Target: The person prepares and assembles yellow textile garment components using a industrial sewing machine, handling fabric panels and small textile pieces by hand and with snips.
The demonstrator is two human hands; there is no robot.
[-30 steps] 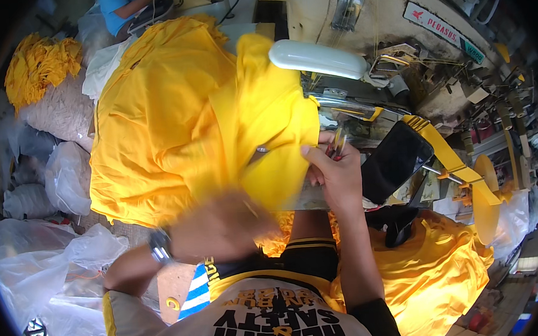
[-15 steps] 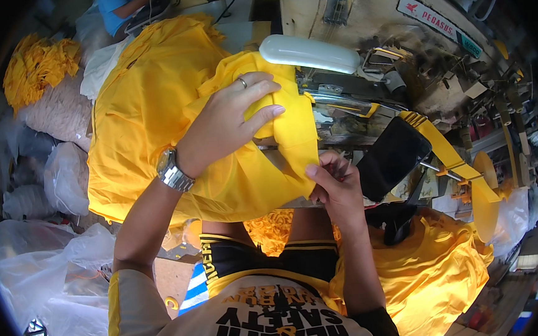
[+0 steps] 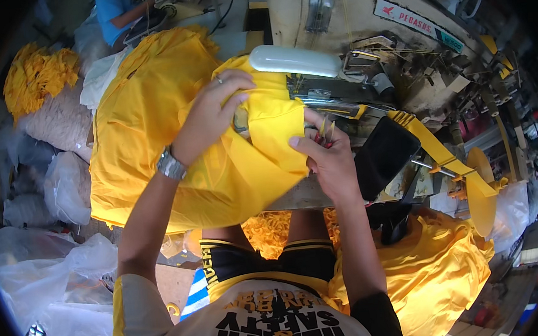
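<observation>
Yellow cloth (image 3: 238, 170) lay over the desk (image 3: 302, 198) in front of the person, bunched high on the left and pulled out smooth toward the right. Close to the body, curly yellow scraps (image 3: 276, 233) showed between the legs, and a loose yellow heap (image 3: 432, 269) sat by the right thigh. The left hand (image 3: 218, 109), with a silver watch (image 3: 171, 165) on its wrist, rested on top of the yellow cloth, thumb apart from the fingers; I could not tell if it was gripping. The right hand (image 3: 333, 154) pinched the edge of the yellow cloth and also had little snips (image 3: 325, 138) with red on them tucked in it. A black phone (image 3: 387, 156) stood just beside that hand. A yellow band (image 3: 446, 152) ran past the phone to a round yellow reel (image 3: 483, 215). Past the hands, a long white lamp (image 3: 296, 61) hung over the cloth, next to a big cream sewing machine (image 3: 298, 10). Farther off, at the top left, sat someone in a blue shirt (image 3: 115, 16).
</observation>
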